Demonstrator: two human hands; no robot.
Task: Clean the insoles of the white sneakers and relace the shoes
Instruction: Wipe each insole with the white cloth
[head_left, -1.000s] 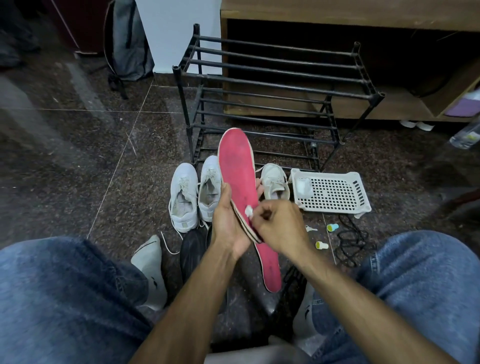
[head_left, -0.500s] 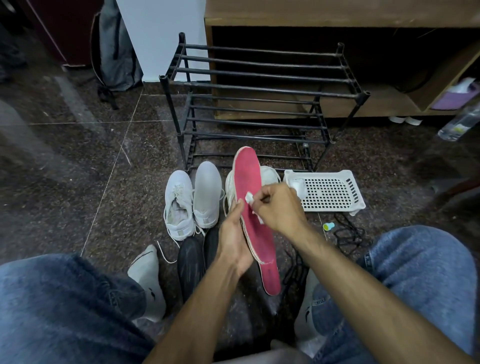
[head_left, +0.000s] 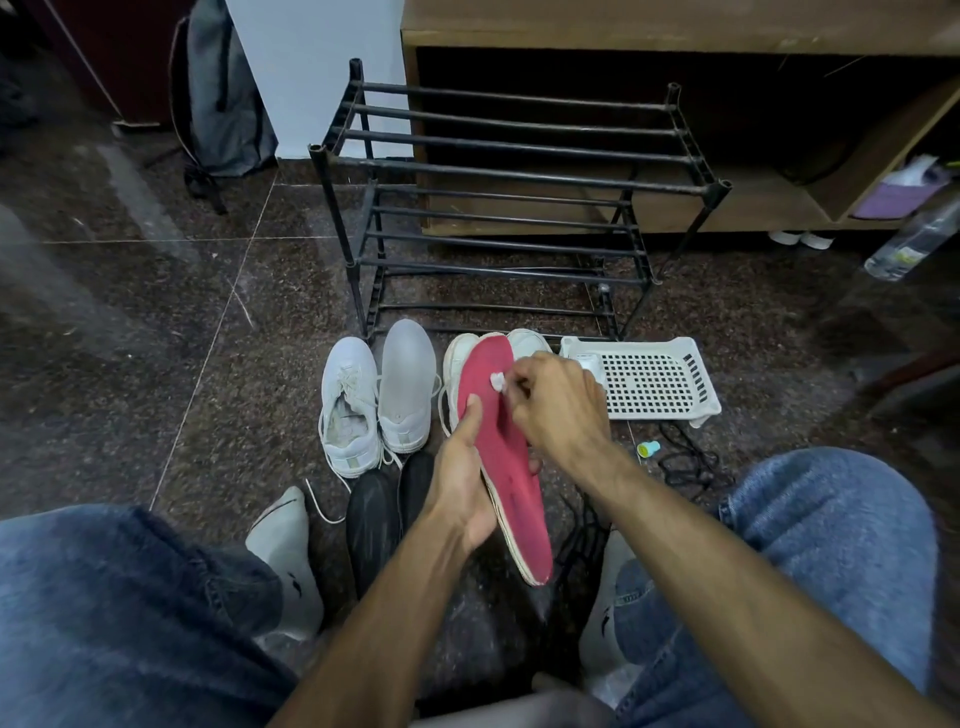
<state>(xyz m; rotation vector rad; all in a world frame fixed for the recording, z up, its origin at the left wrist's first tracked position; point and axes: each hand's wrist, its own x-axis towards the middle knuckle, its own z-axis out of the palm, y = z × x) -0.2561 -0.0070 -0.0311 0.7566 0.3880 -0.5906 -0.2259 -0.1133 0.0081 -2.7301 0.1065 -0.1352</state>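
Observation:
A long red insole (head_left: 511, 467) with a pale underside is held upright between my knees. My left hand (head_left: 464, 480) grips its left edge at the middle, thumb on the red face. My right hand (head_left: 558, 410) pinches a small white wad (head_left: 497, 382) against the insole's upper part. Behind it stand a pair of white sneakers (head_left: 376, 402), one with loose laces, and a second white pair (head_left: 527, 340) partly hidden by the insole.
A black metal shoe rack (head_left: 498, 208) stands behind the shoes. A white perforated tray (head_left: 649, 379) lies to the right, with a small green-yellow cap (head_left: 648, 449) and black laces (head_left: 685, 462) near it. Two dark insoles (head_left: 384, 509) lie under my left forearm. A clear bottle (head_left: 914, 241) lies far right.
The insole has been lowered and tilted away from me. My right hand has slid the white wad from the insole's middle up toward its toe end.

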